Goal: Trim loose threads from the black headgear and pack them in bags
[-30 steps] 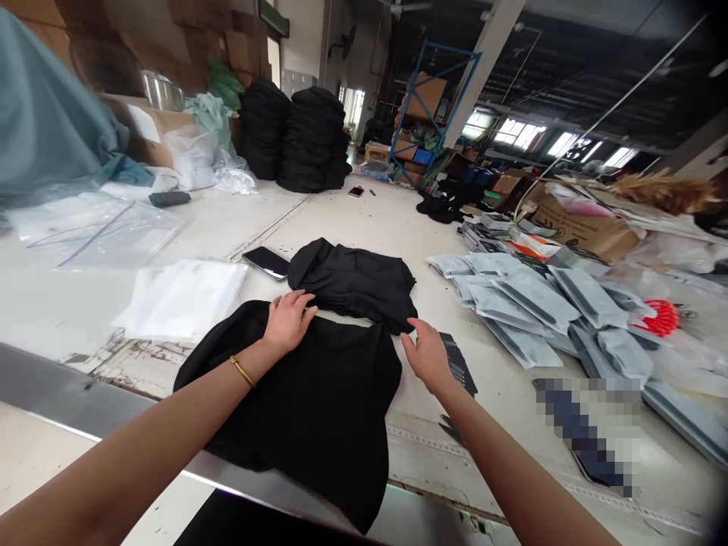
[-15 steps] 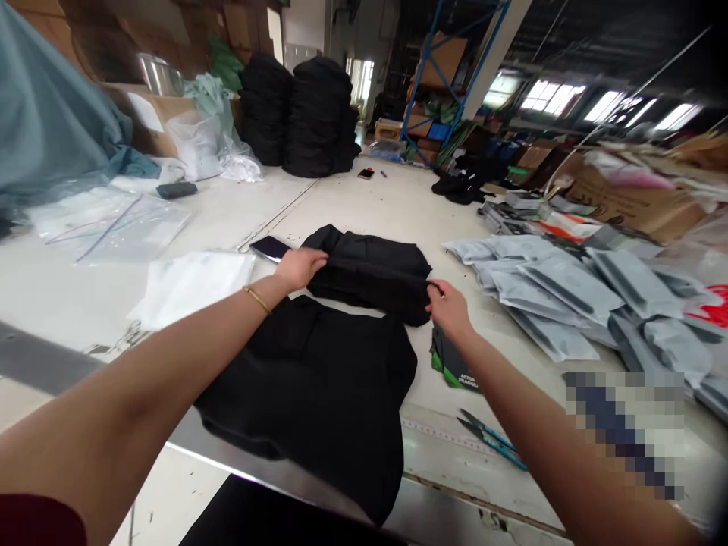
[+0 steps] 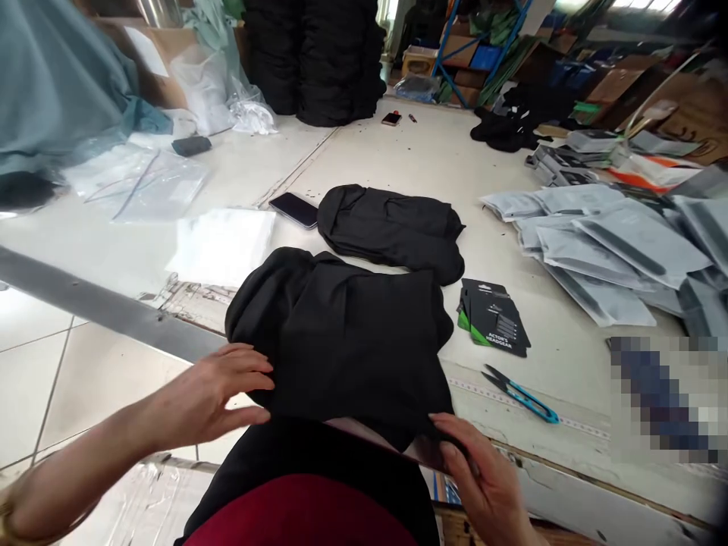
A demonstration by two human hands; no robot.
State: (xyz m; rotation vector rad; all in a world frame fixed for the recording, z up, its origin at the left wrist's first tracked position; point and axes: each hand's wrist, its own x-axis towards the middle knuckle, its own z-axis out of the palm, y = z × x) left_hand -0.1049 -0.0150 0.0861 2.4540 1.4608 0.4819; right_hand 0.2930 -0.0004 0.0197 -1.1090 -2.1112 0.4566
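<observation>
A black cloth garment (image 3: 341, 341) lies bunched at the near table edge, its lower part hanging toward my body. My right hand (image 3: 478, 474) pinches its near corner between thumb and fingers. My left hand (image 3: 210, 387) rests at its left side with the fingers spread, touching the cloth. Farther out lies a second black garment (image 3: 392, 231), folded into a long bundle and touching neither hand. Between the two garments and the hands, a black smartphone (image 3: 294, 210) and a white sheet pack (image 3: 221, 246) lie on the table to the left.
The pale worktable (image 3: 364, 152) has a metal edge strip (image 3: 96, 307). To the right lie black card tags (image 3: 494, 317), blue-handled thread snips (image 3: 520, 394) and grey mailer bags (image 3: 597, 243). Tall stacks of black garments (image 3: 312, 61) stand at the back.
Both hands have moved toward my body, and the near black garment now looks shorter and bunched, its corner lifted in my right hand. The view has tilted farther down.
</observation>
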